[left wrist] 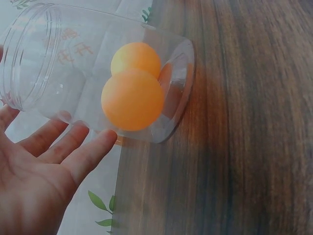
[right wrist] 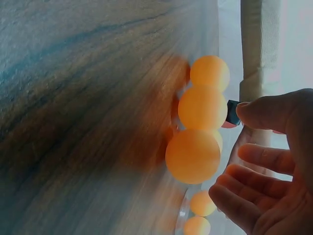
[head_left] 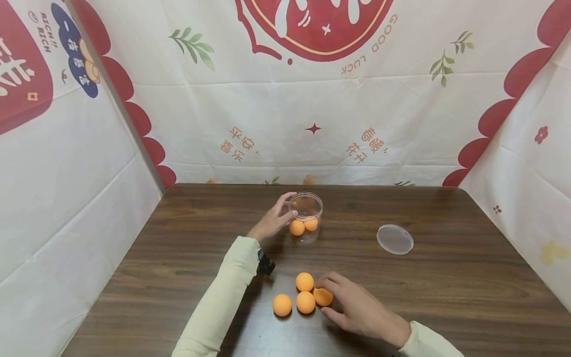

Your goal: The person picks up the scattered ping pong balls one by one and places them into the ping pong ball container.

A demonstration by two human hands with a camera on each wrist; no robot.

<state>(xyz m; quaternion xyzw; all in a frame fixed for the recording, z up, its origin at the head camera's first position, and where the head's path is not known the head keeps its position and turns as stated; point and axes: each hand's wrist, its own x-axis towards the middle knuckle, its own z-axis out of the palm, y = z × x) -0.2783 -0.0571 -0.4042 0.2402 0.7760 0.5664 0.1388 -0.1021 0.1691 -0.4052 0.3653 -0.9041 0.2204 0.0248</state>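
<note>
A clear plastic jar [head_left: 306,206] stands uncapped on the table, two orange ping-pong balls [left wrist: 133,99] showing at its bottom. My left hand [head_left: 274,218] holds the jar from its left side, thumb at the front and fingers behind. Closer to me, several loose ping-pong balls [head_left: 305,302] sit in a small cluster. My right hand [head_left: 357,307] hovers at the rightmost ball [head_left: 323,297], thumb and fingers spread on either side of it. In the right wrist view a gap shows between the fingertips [right wrist: 218,192] and the nearest ball [right wrist: 193,156].
A round clear lid [head_left: 395,239] lies flat on the brown wooden table [head_left: 446,277], right of the jar. A small black device [head_left: 266,264] sits at the left wrist. Behind the table's far edge hangs a printed white cloth [head_left: 285,109].
</note>
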